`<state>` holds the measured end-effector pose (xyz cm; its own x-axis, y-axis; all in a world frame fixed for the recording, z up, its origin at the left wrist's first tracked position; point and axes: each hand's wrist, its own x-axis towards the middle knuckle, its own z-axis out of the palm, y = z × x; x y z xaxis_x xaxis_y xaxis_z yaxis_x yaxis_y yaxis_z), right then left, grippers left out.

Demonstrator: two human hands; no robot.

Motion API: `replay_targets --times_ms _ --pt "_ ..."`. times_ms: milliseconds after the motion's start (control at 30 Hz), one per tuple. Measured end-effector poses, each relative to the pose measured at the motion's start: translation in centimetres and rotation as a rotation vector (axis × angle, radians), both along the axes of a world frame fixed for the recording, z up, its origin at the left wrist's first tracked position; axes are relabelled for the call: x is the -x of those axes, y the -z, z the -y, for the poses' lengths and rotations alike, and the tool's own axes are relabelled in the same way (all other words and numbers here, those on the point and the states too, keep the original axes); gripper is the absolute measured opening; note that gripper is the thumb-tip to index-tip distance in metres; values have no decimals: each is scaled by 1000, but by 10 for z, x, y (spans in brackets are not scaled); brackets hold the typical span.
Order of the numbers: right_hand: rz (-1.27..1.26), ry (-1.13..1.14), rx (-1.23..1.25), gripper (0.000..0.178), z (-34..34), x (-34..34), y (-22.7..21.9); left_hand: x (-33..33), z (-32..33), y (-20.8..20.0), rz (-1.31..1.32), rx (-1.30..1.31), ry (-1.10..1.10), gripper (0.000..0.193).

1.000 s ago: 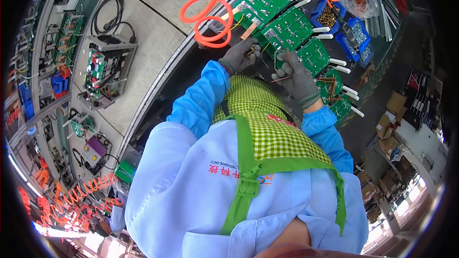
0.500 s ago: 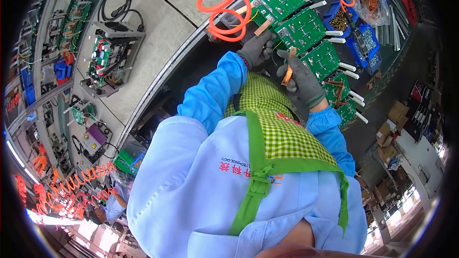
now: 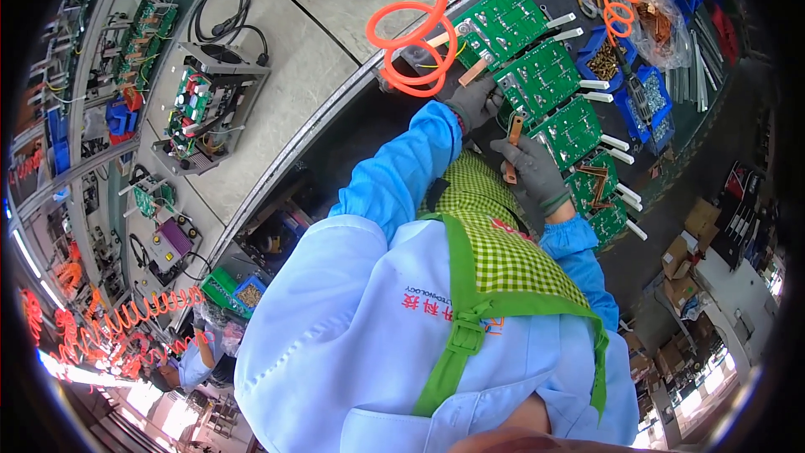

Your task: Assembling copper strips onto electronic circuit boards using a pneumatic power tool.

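My right hand [image 3: 537, 169], in a grey glove, grips a bent copper strip [image 3: 515, 131] between thumb and fingers, upright beside the row of boards. My left hand [image 3: 475, 103], gloved too, is at the near edge of a green circuit board [image 3: 539, 75]. Its fingers are curled in, and what they hold is hidden. Just above it, a flat copper strip [image 3: 473, 74] juts from the edge of the board behind [image 3: 503, 23]. Another green board [image 3: 567, 130] lies just beyond my right hand, and further right several copper strips [image 3: 597, 183] rest on a board.
Orange coiled hoses [image 3: 411, 13] hang over the bench. Beyond the boards' white strips stand blue bins of brass-coloured [image 3: 602, 63] and silvery parts [image 3: 658, 130], with a screwdriver [image 3: 641, 99], scissors [image 3: 589, 0] and a plastic bag [image 3: 658, 21]. An open device [image 3: 201, 109] sits at left.
The whole view has shifted, so the bench appears further right and lower. My right hand has turned its copper strip more upright. My left hand stays by the board edge.
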<state>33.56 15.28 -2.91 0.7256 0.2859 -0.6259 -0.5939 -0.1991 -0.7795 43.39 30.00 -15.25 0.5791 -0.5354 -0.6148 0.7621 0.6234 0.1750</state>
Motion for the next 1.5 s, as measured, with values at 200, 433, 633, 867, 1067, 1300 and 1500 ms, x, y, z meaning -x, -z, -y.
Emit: replay_targets --times_ms 200,433,633,867,1067,1300,1500 --pt "-104 160 -30 40 -8 8 0 -2 2 0 -63 -27 76 15" --pt "-155 147 65 40 -14 -2 -15 -2 7 -12 11 -251 131 16" --pt "-170 235 16 37 -15 -7 -16 -1 0 -24 -24 -80 151 15" --pt "-185 268 7 34 -18 -14 -9 13 -19 -3 99 165 180 9" --pt "-181 242 -75 34 -26 -31 -1 24 -20 -11 1410 -923 275 23" --pt "-176 247 -62 34 -24 -32 10 23 -8 -29 583 -664 149 13" --pt "-185 259 -100 34 -24 -33 13 29 -25 -19 1154 -776 159 20"
